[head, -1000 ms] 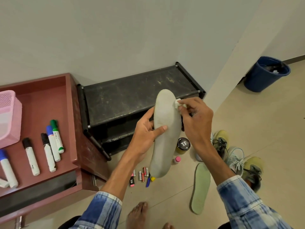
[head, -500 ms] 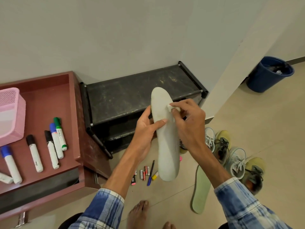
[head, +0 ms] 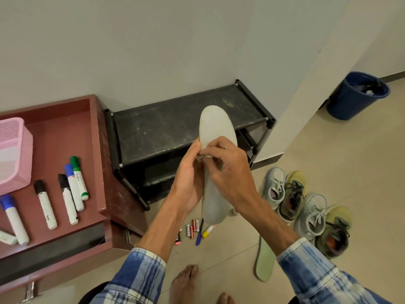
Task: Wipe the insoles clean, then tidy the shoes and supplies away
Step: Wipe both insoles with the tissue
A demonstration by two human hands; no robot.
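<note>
Beige floor [head: 328, 161] tiles meet a grey wall [head: 131, 51], with a black rack [head: 166, 130] at centre. Before it the insole [head: 217, 128] stands upright between both hands. The left hand [head: 188, 178] grips its left edge, fingers curled behind it and mostly out of sight. The right hand [head: 230, 170] pinches a white wipe [head: 200, 158] against the insole's middle, its fingers hiding most of the wipe. At lower right a green insole [head: 265, 266] lies beside four shoes [head: 306, 211], its top cut off by the forearm.

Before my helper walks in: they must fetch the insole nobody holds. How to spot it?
Find the black shoe rack against the wall, then the four shoes on the floor to its right. The loose insole lies flat beside them, on the side away from the wall; it is pale green, unlike the grey insole being held.
</note>
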